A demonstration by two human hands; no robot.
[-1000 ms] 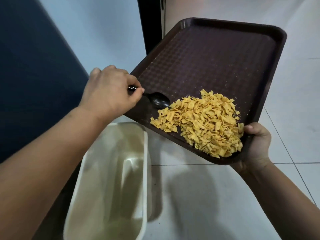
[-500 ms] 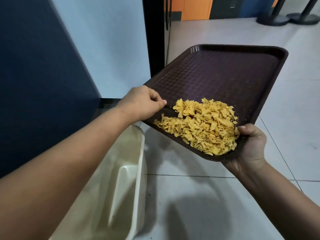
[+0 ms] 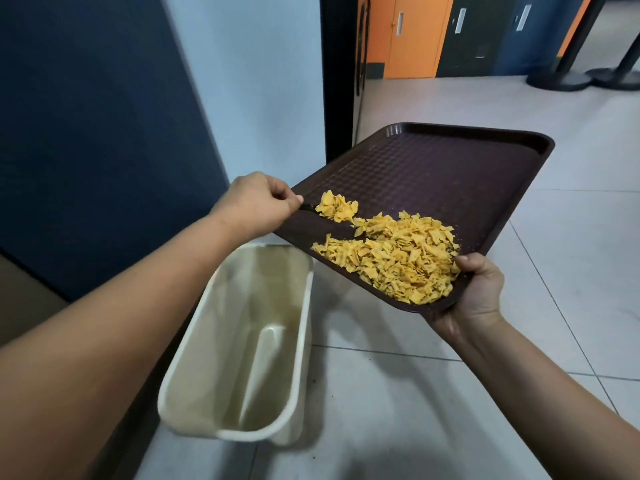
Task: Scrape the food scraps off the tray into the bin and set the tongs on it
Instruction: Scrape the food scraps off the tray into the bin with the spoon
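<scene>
Mostly hidden utensil (image 3: 306, 206) in left hand (image 3: 256, 202), scraps (image 3: 394, 258) covering its tip

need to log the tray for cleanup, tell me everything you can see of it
The tray is a dark brown rectangle, plastic-looking, with a raised rim, rounded corners and a textured grid floor. It is held tilted above the bin. The right hand grips its near corner. Yellow food scraps cover its lower part, and the left hand scrapes a clump there.

Open bin (image 3: 239, 344) below tray (image 3: 450, 174) (wall left)
</scene>
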